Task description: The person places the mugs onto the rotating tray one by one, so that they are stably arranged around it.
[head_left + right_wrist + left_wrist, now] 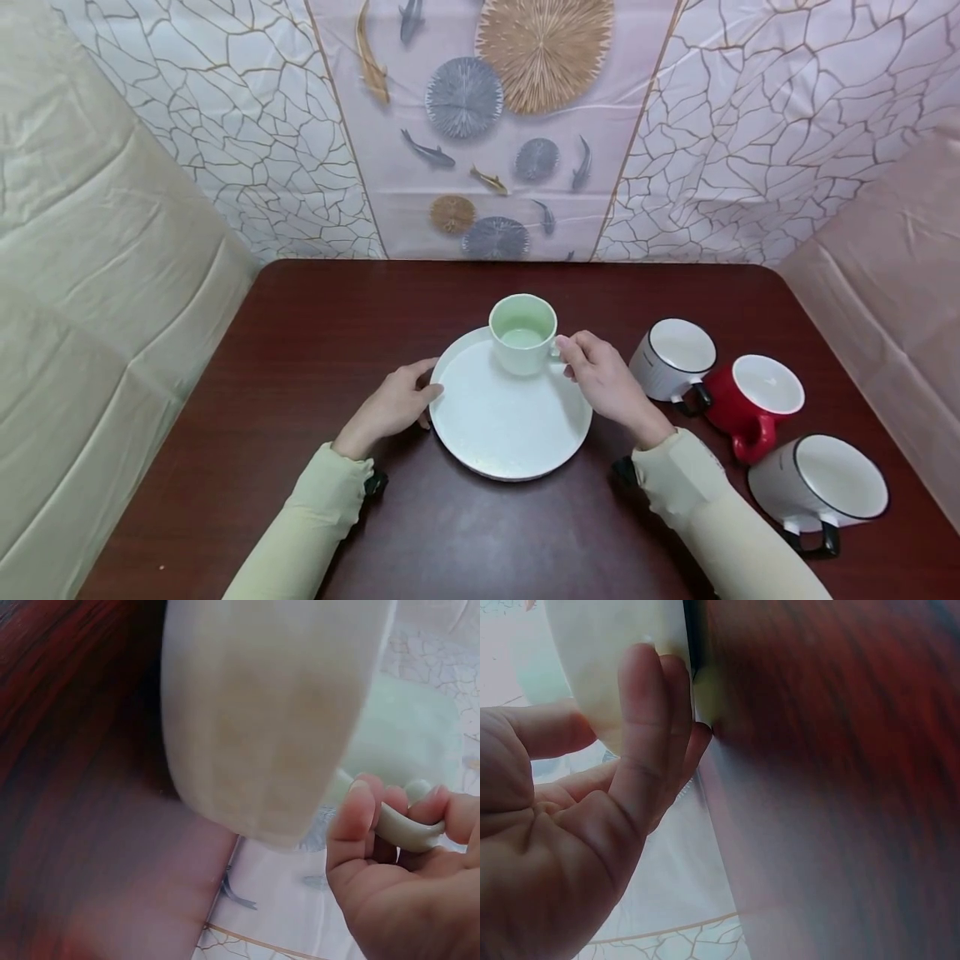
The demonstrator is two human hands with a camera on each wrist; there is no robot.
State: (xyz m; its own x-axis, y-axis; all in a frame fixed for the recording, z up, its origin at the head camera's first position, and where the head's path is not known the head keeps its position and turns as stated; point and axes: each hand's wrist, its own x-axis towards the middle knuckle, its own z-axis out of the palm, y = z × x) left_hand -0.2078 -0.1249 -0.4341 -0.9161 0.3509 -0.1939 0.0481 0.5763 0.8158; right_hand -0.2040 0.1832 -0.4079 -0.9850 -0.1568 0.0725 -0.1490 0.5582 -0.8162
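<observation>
- So the right hand [609, 385] is gripping the curved handle [411, 831] of a pale green, ceramic-looking cup [517, 354], with the thumb and curled fingers closing around it. Guessing that grip is being used because it's leaving the rim untouched and the cup upright.
- The cup itself is sitting just left of those fingertips, over the far part of a round white tray with a low raised rim [510, 425]. Honestly can't tell if its base is touching down or hovering slightly.
- The left hand [392, 404] is grasping the tray's near-left edge, thumb at the rim and fingers lying along the outer side. Looks like it's steadying the thing, imo.
- Right of the right-hand fingers, a small white mug with black rim and handle [651, 377], a glossy red mug with white inside [723, 400] and a bigger white black-rimmed mug [780, 487] are standing in a slanting row, probably parked there for easy reach.
- Everything's resting on a dark red-brown wooden table [345, 308], which is spreading out beneath both hands.
</observation>
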